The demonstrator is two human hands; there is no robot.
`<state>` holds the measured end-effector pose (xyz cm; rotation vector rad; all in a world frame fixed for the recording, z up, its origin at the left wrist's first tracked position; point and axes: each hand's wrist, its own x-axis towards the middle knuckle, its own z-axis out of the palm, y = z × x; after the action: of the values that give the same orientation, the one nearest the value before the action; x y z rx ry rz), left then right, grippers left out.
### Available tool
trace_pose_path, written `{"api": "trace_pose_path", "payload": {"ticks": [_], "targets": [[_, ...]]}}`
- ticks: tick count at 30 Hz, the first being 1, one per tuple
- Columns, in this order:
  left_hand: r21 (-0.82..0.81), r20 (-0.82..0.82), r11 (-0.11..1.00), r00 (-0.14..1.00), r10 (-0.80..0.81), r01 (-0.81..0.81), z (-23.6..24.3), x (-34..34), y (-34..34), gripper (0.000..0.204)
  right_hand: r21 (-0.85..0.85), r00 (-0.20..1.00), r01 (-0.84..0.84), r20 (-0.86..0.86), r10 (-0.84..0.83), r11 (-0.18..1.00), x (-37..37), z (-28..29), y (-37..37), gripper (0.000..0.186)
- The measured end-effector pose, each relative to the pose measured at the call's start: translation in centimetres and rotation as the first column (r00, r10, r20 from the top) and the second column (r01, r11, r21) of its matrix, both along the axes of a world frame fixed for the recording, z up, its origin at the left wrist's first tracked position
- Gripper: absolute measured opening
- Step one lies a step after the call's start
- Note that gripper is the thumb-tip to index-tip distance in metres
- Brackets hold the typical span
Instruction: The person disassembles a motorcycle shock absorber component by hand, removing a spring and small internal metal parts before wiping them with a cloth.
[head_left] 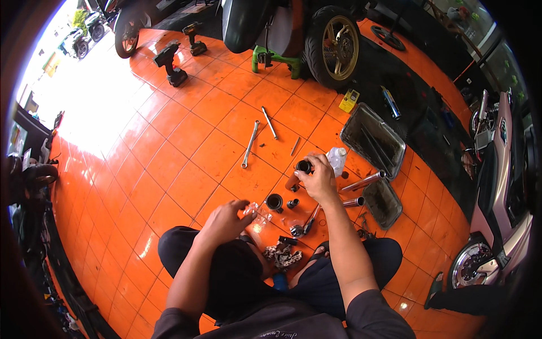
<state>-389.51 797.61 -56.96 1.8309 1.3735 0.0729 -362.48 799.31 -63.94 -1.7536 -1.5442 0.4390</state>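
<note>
Over the orange tiles, my right hand [319, 179] grips a short black cylindrical part [304, 166] with a round opening facing up. A brownish cylinder [292, 182] shows just beside it, partly hidden. My left hand [224, 221] hovers lower left with its fingers apart and nothing visible in them. Clear plastic wrapping [258, 217] lies beside its fingertips. Between my hands stand a black ring-shaped cup [274, 202] and a smaller black socket-like piece [292, 203]. A ratchet-like metal tool [299, 230] and chrome fork tubes [364, 181] rest to the right, near my right forearm.
Ahead lie a combination wrench [249, 148] and a metal rod [270, 123]. Grimy trays [402, 161] and a white plastic bag [337, 160] sit to the right. Two cordless drills [170, 66] stand farther off, before a motorcycle wheel [333, 48]. A patterned rag [283, 256] lies between my legs.
</note>
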Motion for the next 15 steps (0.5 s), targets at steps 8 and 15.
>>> {"api": "trace_pose_path", "payload": {"ticks": [8, 15], "targets": [[0.085, 0.315, 0.991, 0.946, 0.074, -0.106, -3.7, 5.8, 7.4, 0.050, -0.086, 0.992, -0.035, -0.121, 0.024, 0.996, 0.1, 0.1, 0.5, 0.041], [0.013, 0.411, 0.974, 0.887, -0.212, 0.227, -6.1, 9.4, 10.3, 0.064, -0.055, 0.964, -0.050, -0.264, 0.034, 0.997, 0.5, -1.4, -0.1, 0.046]]}}
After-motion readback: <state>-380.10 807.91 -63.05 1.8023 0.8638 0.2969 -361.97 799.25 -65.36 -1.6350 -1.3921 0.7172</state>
